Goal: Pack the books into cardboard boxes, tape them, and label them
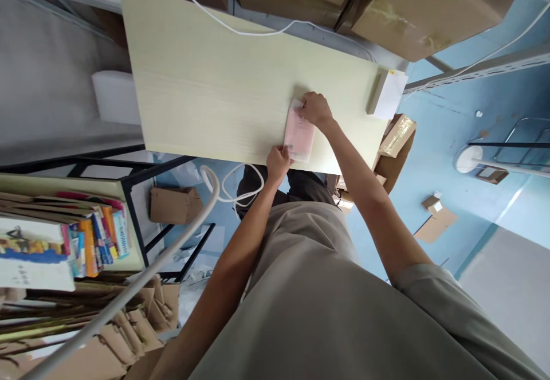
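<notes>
A thin pink packet [299, 133] in clear wrap lies on a pale wooden table [206, 87] near its front edge. My left hand [278, 163] pinches the packet's near corner, fingers closed on it. My right hand [315, 108] rests on the packet's far end with fingers curled down, pressing it to the table. Both forearms reach out from my grey shirt.
A white box [388, 93] sits at the table's right end. Cardboard boxes [412, 7] are stacked behind the table, and a white cable [240, 29] runs across it. A shelf with colourful books [92, 239] stands at left. Small cardboard boxes [174, 205] lie on the blue floor.
</notes>
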{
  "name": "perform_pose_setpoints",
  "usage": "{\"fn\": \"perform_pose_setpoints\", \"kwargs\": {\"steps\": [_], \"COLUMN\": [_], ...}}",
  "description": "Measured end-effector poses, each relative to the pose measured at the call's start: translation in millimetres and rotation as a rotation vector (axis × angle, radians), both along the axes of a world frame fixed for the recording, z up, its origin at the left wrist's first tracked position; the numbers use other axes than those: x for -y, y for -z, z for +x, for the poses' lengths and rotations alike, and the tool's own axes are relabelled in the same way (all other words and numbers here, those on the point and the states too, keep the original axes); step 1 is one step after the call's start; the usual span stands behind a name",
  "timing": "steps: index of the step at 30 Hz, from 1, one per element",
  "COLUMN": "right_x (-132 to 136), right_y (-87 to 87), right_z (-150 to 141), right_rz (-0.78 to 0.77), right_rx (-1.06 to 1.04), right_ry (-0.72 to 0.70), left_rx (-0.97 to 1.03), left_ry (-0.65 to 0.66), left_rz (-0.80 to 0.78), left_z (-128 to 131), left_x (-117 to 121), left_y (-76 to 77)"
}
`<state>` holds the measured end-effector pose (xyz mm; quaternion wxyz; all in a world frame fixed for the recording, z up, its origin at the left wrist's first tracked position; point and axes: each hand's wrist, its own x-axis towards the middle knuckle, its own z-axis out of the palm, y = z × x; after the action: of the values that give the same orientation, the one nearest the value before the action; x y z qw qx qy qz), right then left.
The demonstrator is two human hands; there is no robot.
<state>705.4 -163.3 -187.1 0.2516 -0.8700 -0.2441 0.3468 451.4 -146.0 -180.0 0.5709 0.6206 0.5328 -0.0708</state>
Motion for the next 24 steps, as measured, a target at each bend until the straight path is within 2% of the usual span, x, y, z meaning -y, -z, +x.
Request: {"fn": "perform_pose_setpoints", "kwargs": {"steps": [2,5,7,9,12,14,18,20,24], "right_x": [4,25,49,75,101,103,88,81,75], "right_y": [1.4,-15.0,-33.2,-49.9,-61.9,-60.8,-54.2,-55.1,-66.0], "right_z": [-7,-21,-37,-56,-85,-98,-105,-104,-104], "right_rz": [-0.007,0.071,0.114,0.076,0.016,0.028,0.084,0.078,0.055], "right_rx": [0.007,0.041,0.073,0.072,-0.049,-0.133,-0.242,-0.244,-0.09], "right_ry": [0.085,0.19,0.262,0.34,0.427,0.482,0.564,0.531,0.44], "left_rx": [-0.062,-0.089,-0.001,0.109,0.137,0.127,0.166,0.166,0.135], "left_ry": [0.099,0.216,0.272,0.295,0.274,0.235,0.22,0.241,0.267], "left_rz": [0.195,0.395,0.417,0.4,0.41,0.436,0.435,0.415,0.378], "left_z": [-1,2,9,19,32,36,36,36,40], "left_x": [-7,-23,-33,-40,-42,-39,-37,-39,-44], "left_y": [-5.4,-15.5,-20.0,-21.3,-17.9,-14.3,-10.9,-12.8,-25.1]}}
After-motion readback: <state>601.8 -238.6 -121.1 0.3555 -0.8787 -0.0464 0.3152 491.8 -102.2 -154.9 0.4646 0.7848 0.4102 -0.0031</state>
